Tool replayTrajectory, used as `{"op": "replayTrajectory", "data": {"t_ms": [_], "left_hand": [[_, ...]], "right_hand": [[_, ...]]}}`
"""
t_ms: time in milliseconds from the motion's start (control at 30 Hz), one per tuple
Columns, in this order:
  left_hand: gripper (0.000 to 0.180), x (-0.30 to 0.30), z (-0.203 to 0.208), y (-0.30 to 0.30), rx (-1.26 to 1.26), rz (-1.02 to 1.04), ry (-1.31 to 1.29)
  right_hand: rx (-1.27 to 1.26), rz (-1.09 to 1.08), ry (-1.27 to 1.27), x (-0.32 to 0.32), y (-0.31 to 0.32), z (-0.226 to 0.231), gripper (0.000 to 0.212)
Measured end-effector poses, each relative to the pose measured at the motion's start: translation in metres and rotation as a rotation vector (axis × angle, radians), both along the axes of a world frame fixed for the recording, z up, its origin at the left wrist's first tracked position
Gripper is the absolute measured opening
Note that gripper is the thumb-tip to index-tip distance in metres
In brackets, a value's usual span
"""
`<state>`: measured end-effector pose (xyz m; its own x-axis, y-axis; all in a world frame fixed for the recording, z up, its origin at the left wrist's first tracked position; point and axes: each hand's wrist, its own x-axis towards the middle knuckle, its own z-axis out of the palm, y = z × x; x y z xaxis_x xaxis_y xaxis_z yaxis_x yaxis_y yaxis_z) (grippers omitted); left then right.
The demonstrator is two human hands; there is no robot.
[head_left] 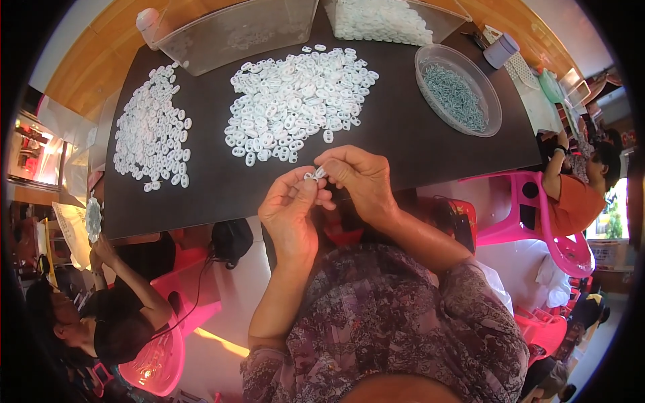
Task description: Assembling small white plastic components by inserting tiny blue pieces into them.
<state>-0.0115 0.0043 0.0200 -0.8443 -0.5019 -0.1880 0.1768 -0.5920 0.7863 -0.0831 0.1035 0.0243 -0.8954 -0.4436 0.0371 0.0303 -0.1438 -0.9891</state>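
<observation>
Just past the near table edge, my two hands meet with fingers pinched. Between their fingertips are small white oval plastic pieces (pixel 320 173); how many, and whether they are joined, is too small to tell. My left hand (pixel 290 213) grips from the left with its thumb on top. From the right, my right hand (pixel 363 180) pinches with thumb and forefinger. Beyond them lies a large heap of similar white pieces with holes (pixel 295 101). A second heap of white pieces (pixel 151 131) spreads along the table's left side. Nothing else touches my hands.
A round clear tub (pixel 494 111) of small greenish metal parts (pixel 451 97) stands at right on the dark table (pixel 201 201). Two clear bins (pixel 235 33) (pixel 447 20) line the far edge. People sit at left (pixel 121 309) and right (pixel 574 195), near pink chairs (pixel 514 208).
</observation>
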Motion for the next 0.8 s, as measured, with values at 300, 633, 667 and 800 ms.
{"op": "replayTrajectory", "data": {"t_ms": [300, 633, 667, 800], "left_hand": [[0.013, -0.001, -0.002, -0.005, -0.007, 0.084, 0.024], [0.012, 0.001, -0.005, -0.001, -0.069, 0.036, 0.041], [0.012, 0.002, -0.005, -0.002, -0.054, 0.032, 0.039], [0.013, 0.005, -0.009, -0.008, -0.029, 0.028, 0.033]], "right_hand": [[0.088, 0.027, 0.020, -0.001, 0.002, 0.000, 0.011], [0.161, 0.122, 0.248, -0.006, 0.007, -0.004, 0.011], [0.161, 0.122, 0.247, -0.007, 0.007, -0.003, 0.011], [0.134, 0.193, 0.078, -0.009, 0.008, 0.009, 0.010]]}}
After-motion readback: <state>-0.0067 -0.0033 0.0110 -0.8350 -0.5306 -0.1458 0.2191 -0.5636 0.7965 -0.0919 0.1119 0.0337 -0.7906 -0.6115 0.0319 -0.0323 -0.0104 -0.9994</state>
